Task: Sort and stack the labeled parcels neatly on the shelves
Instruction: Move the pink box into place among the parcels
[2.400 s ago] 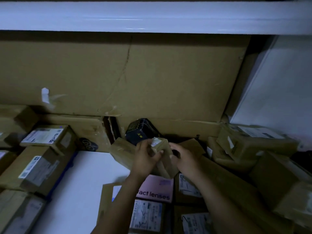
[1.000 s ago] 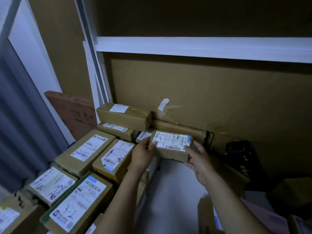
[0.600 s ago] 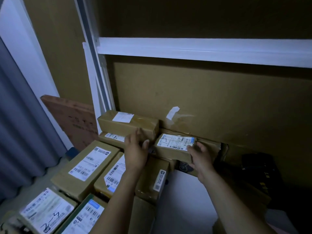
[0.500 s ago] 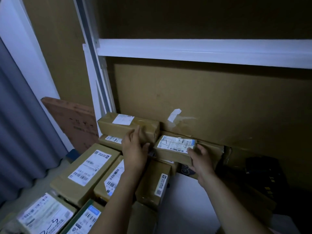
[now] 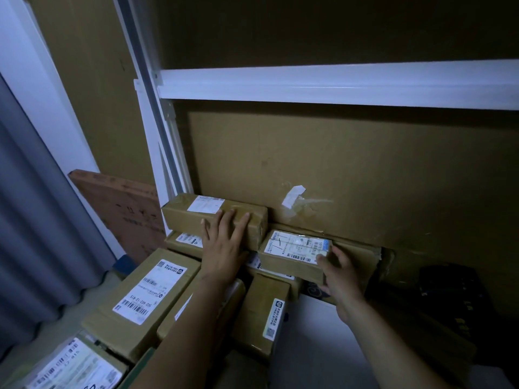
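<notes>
- Nearest, at the lower left, the big flat parcel (image 5: 146,299) lies label up. Just right of it a narrow parcel (image 5: 261,313) stands on edge beside the bare white shelf board (image 5: 323,346).
- The left hand (image 5: 224,248) held the small parcel a second ago. It has since let go and now lies flat, fingers straight, on the front of the long parcel (image 5: 196,217), pressing it rather than gripping.
- The right hand (image 5: 339,273) has its fingers curled round the right end of the small labelled parcel (image 5: 295,248), thumb by the label's corner.
- That parcel, carried over from the jumble on the right, now sits label up on the stack. It is just right of the long parcel and close to the brown box behind.
- I judge the placing nearly done: a last nudge should square both parcels in one row, the left hand keeping the long one from sliding.
- Behind is the cardboard back panel (image 5: 337,169) with a tape scrap (image 5: 293,195), and above it the white shelf rail (image 5: 337,82).
</notes>
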